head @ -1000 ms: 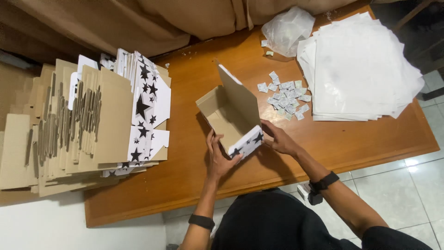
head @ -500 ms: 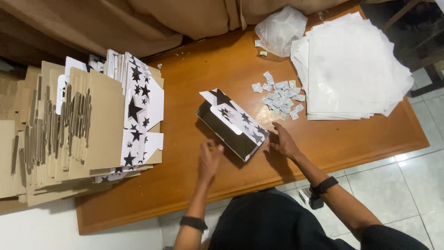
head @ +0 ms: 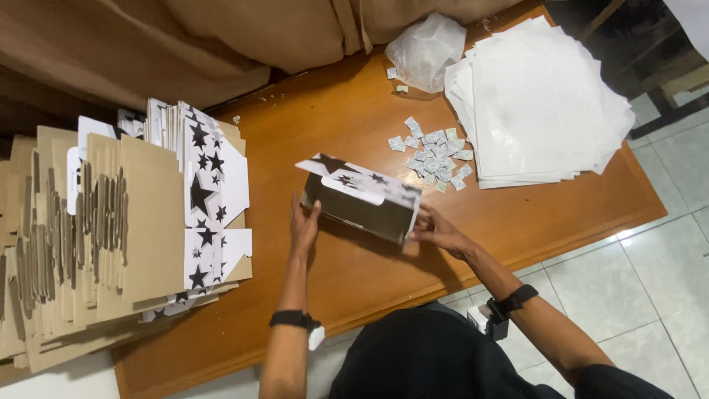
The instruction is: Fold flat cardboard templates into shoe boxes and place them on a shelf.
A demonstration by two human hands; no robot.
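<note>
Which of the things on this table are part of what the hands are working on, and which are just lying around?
In hand: star-printed box, left hand, right hand, flat box stack.
Lying about: white sheets, small packets, plastic bag, brown cloth.

- left hand (head: 303, 225): bare, no glove, no ring visible
- left wrist: black band (head: 294, 319), small white piece just beside it
- right hand (head: 437, 230): bare, no glove
- right wrist: black strap (head: 515, 299), boxy black-and-white unit on its underside
- forearms bare, no sleeves there
- torso: black top (head: 421, 358), plain, no markings visible
</note>
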